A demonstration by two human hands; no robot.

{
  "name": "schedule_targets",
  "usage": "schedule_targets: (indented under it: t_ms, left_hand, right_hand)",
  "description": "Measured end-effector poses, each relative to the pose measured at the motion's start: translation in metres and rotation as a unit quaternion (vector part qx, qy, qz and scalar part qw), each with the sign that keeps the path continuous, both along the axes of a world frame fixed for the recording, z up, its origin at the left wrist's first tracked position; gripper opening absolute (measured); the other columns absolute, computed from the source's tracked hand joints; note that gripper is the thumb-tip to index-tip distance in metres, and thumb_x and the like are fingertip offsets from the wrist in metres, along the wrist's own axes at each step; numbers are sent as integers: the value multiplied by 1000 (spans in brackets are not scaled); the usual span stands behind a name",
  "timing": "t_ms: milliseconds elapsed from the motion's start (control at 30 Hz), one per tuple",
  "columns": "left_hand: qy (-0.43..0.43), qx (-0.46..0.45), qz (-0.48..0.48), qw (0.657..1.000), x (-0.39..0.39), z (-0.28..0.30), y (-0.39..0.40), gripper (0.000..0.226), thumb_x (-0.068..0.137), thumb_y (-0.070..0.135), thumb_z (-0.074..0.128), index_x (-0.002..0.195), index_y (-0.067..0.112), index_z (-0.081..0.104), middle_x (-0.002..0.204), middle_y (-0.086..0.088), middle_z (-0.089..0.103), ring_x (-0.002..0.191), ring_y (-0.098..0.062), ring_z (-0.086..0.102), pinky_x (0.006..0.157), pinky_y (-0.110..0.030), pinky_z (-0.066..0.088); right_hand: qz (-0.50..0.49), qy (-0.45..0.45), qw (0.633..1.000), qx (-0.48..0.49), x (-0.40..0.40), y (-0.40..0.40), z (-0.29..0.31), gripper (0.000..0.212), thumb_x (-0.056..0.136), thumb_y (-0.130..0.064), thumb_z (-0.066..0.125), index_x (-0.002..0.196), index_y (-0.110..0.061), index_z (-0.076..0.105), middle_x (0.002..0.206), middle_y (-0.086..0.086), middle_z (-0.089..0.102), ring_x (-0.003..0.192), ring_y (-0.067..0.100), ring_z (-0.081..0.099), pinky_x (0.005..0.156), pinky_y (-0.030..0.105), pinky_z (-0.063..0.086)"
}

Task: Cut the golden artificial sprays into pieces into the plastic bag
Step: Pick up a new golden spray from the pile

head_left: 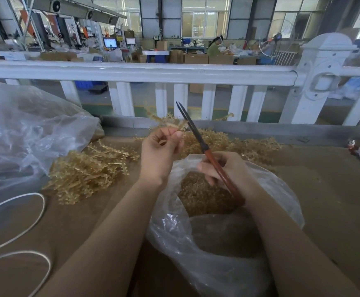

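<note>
My left hand (160, 151) pinches a golden spray (170, 121) by its stem, held up over the table. My right hand (226, 170) grips red-handled scissors (198, 140), whose dark blades point up and left and meet the spray just beside my left fingertips. Below both hands lies an open clear plastic bag (196, 249) with cut golden pieces (200, 196) inside. A heap of uncut golden sprays (89, 170) lies on the brown table to the left, and more sprays (249, 146) lie behind the bag.
A large crumpled clear plastic bag (24, 133) sits at the left. White cord loops (24, 228) lie at the lower left. A white railing (153, 71) runs along the table's far side. A small red and white ornament (358, 150) lies at the right edge.
</note>
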State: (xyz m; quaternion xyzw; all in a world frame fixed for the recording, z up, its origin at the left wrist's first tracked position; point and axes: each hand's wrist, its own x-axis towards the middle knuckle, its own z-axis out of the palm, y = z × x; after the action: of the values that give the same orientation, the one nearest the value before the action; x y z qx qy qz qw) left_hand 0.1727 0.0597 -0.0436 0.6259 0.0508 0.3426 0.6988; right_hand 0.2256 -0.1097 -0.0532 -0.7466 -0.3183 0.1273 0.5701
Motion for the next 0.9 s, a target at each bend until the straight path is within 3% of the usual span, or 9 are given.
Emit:
schedule_targets:
  t_ms: [267,333,433,500,567,667,733,833,900]
  left_hand:
    - [-15,-66,75,995,3,2,-2,19,100,8,55,106,-6,65,86,-3,72,82,-9,72,79,-22,57]
    - [-35,-69,72,994,0,5,-1,16,98,7,58,106,-4,66,94,-9,73,89,-13,73,83,-24,57]
    - [-53,56,78,994,-7,6,-3,7,92,6,67,99,4,67,97,-5,72,96,-13,71,91,-27,55]
    - [-66,128,77,987,-8,2,-6,9,91,-2,66,99,-6,65,95,-6,71,91,-5,70,86,-18,54]
    - [-75,166,54,982,-9,-1,-8,7,92,-11,59,96,-11,64,95,-17,70,88,-5,71,82,-19,56]
    - [-109,193,43,974,-10,-1,-13,29,86,-18,60,85,11,62,92,-26,67,87,2,70,80,-18,56]
    - [-127,154,10,980,-11,0,-14,38,85,-17,61,80,20,56,90,-31,64,86,-1,71,80,-23,58]
    - [-125,125,-34,984,-9,-2,-14,12,79,-2,76,78,9,71,93,-34,63,87,-8,71,80,-26,58]
    - [-122,101,-18,987,-15,4,-17,10,70,34,85,74,27,77,87,-19,67,85,-18,71,79,-31,58]
  right_hand:
    - [20,-46,997,-58,-6,-1,5,16,87,-33,75,79,-21,70,55,-15,63,52,-4,58,59,9,47]
    - [12,-41,998,-51,-6,-1,5,17,88,-31,75,81,-16,71,56,-12,63,52,-2,58,58,10,47]
    - [0,18,1000,19,-4,-2,7,29,89,-28,74,84,0,70,54,-1,60,44,7,53,49,13,44]
    - [-2,67,994,85,-5,-3,9,28,86,-36,76,77,-10,73,55,5,60,38,11,47,39,17,38]
    - [5,95,987,128,-5,-2,10,27,85,-41,72,75,-16,74,58,11,63,35,13,42,35,21,34]
    - [21,117,978,169,-4,-1,11,32,87,-39,64,82,-8,72,66,16,67,34,11,39,35,19,33]
    - [29,120,975,187,-4,-1,10,37,87,-44,66,82,-8,71,67,17,68,33,10,38,35,19,33]
    - [34,113,972,203,-6,-1,9,35,85,-53,68,72,-20,72,68,16,69,35,12,38,37,20,34]
    - [40,105,975,191,-7,-3,10,34,86,-51,68,68,-23,72,69,13,69,36,12,39,38,21,34]
